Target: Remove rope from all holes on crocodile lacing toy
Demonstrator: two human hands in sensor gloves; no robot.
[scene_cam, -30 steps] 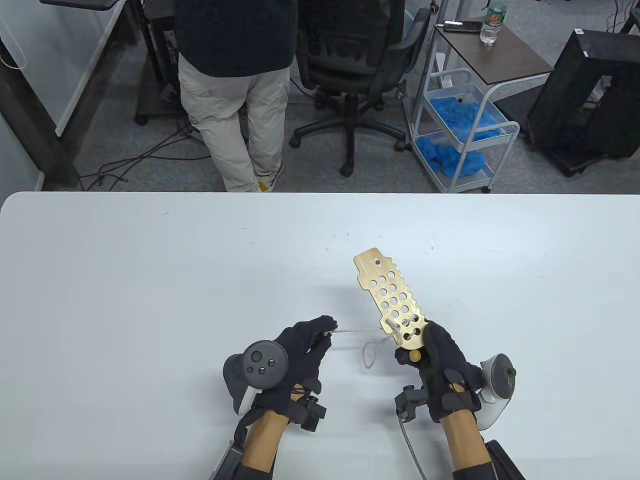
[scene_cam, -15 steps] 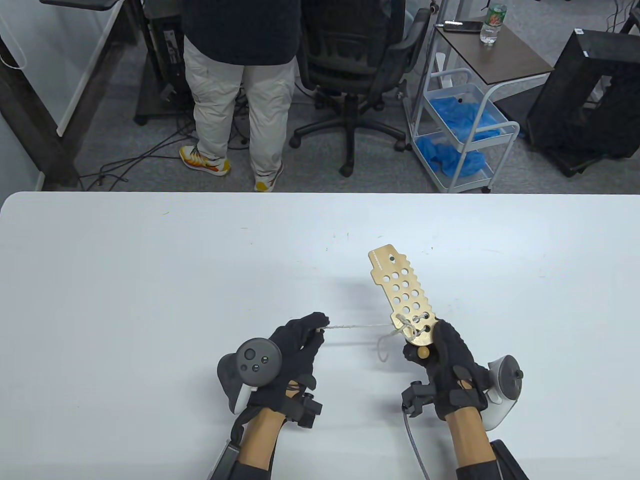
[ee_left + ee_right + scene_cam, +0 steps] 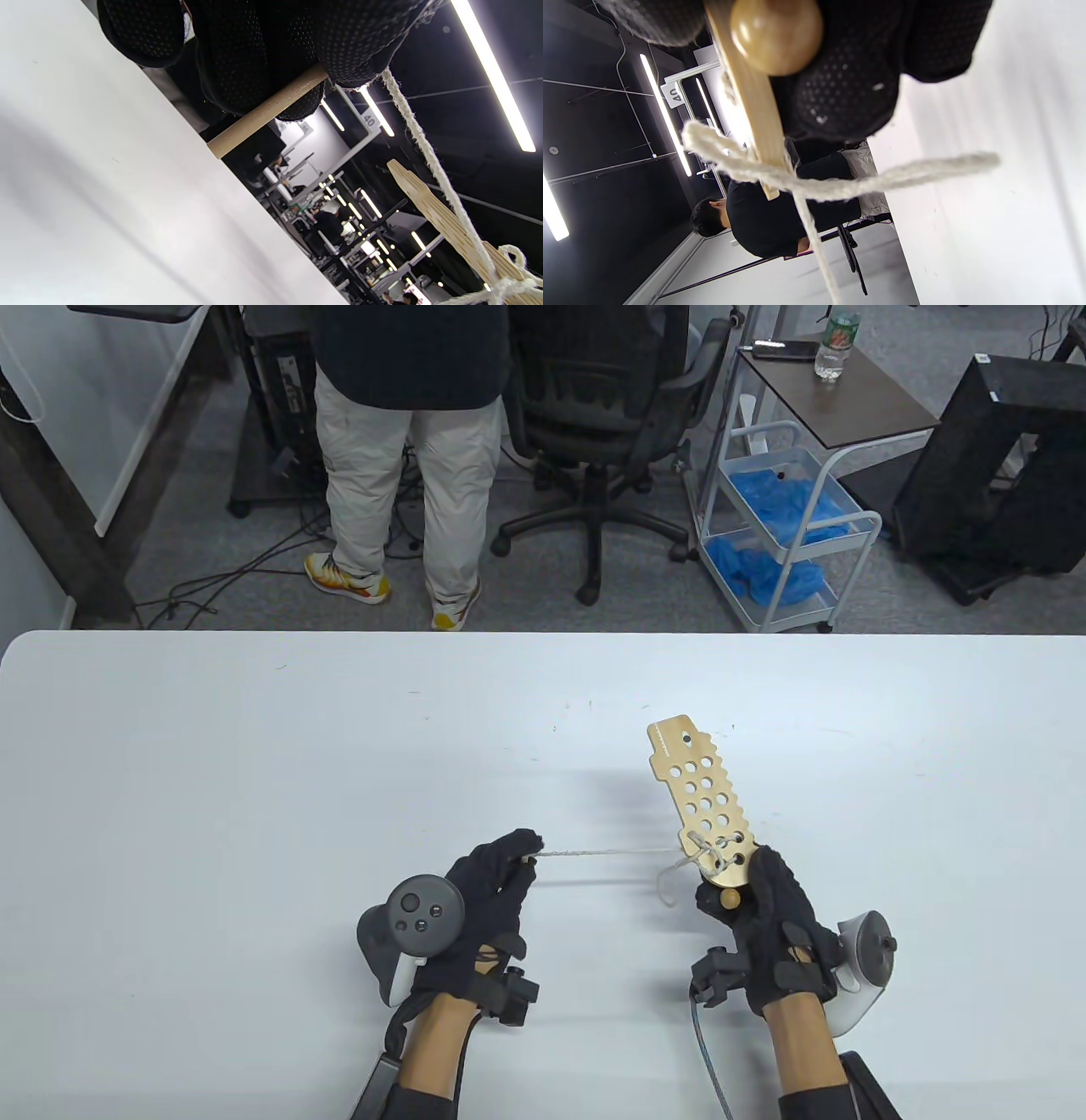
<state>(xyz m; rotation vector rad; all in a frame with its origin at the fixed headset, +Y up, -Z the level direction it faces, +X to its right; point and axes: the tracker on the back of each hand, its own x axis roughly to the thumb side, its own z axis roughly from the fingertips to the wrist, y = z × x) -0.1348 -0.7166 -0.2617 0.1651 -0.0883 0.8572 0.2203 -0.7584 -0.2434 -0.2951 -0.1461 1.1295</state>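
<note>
The wooden crocodile lacing toy (image 3: 701, 802) is a flat board with several round holes. My right hand (image 3: 758, 899) grips its near end, by a wooden bead (image 3: 729, 898), and holds it tilted above the table. A white rope (image 3: 607, 853) runs taut from the board's lowest holes to my left hand (image 3: 509, 861), which pinches the rope's wooden needle tip (image 3: 265, 112). A small rope loop (image 3: 667, 886) hangs below the board. In the right wrist view the rope (image 3: 780, 173) crosses the board's edge (image 3: 755, 106). The upper holes hold no rope.
The white table (image 3: 254, 780) spreads around both hands. Beyond its far edge a person (image 3: 407, 449) stands beside an office chair (image 3: 607, 415), with a wire cart (image 3: 785, 534) holding blue cloth to the right.
My left hand has moved left, drawing the rope tighter. My right hand and the board have shifted right, and the hanging loop has shrunk.
</note>
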